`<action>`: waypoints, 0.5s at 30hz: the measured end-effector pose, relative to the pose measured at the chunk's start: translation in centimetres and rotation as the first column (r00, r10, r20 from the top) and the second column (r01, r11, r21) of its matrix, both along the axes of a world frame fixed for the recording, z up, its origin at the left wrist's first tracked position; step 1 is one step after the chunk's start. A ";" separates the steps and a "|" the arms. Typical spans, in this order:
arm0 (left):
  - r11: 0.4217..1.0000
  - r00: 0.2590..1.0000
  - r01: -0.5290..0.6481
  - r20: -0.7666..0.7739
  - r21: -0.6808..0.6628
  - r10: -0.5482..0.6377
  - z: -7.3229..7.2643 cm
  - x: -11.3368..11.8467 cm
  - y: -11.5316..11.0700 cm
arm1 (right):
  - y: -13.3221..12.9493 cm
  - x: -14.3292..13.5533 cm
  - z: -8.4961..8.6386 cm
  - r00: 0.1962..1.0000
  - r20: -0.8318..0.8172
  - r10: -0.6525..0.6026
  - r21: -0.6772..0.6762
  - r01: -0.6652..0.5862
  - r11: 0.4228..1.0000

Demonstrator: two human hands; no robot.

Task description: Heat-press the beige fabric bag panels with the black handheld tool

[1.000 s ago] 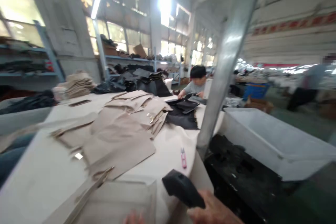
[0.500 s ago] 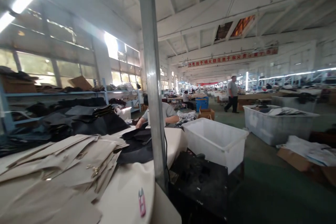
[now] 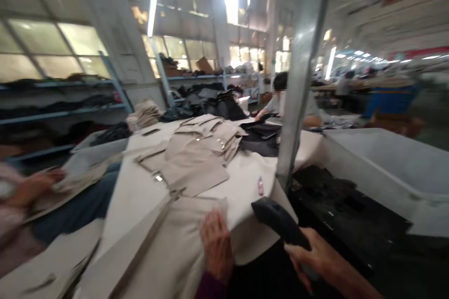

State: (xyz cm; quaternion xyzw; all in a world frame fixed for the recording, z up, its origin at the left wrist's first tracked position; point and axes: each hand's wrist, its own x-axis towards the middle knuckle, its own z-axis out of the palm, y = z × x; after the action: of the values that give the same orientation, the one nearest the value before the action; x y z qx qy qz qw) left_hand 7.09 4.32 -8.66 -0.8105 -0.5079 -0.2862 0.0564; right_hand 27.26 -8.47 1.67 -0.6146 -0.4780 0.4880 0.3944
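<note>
My left hand [image 3: 216,243] lies with outstretched fingers on a beige fabric bag piece [image 3: 175,238] at the table's near edge. In my right hand [image 3: 312,257], closed around its grip, is a black curved handheld device [image 3: 277,217]; its exact kind I cannot make out. The device is apart from the cloth, to the right of my left hand. Beyond my hands, a pile of beige pieces [image 3: 199,154] with metal fittings spreads over the white-covered table [image 3: 140,163]. Pink thread snips [image 3: 260,186] lie near the table's right edge.
A metal post [image 3: 298,70] rises at the table's right side, beside a white plastic bin [image 3: 379,159]. Across the table a co-worker [image 3: 278,88] bends over black pieces [image 3: 261,138]. Another person's hands [image 3: 31,189] hold beige cloth at the left.
My view has swung left and down. Both my hands, the black device and the near beige piece have come into sight, as has the person at the left.
</note>
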 end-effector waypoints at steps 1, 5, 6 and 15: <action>0.999 0.999 -0.009 -0.053 -0.051 0.006 0.1 -0.3 0.4 | 0.5 0.1 -0.4 0.999 0.007 0.034 -0.004 -0.033 0.999; 0.976 0.996 0.048 -0.060 -0.211 -0.062 0.2 -2.3 1.8 | 1.6 0.5 -0.8 0.989 0.014 0.149 -0.071 -0.148 0.986; 0.966 0.995 0.087 -0.029 -0.241 -0.097 0.2 -2.9 2.0 | 1.7 0.4 -0.8 0.986 0.021 0.166 -0.077 -0.164 0.983; 0.820 0.926 0.349 0.305 -0.453 -0.225 4.7 -7.5 4.6 | 4.1 -0.5 -1.7 0.969 0.050 0.242 -0.146 -0.232 0.962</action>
State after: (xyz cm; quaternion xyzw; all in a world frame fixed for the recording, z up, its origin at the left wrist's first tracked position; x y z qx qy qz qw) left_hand -0.42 8.94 -3.99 -0.8244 -0.4388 -0.2451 -0.2603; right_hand 26.74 -4.38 -0.04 -0.5950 -0.5260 0.5429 0.2730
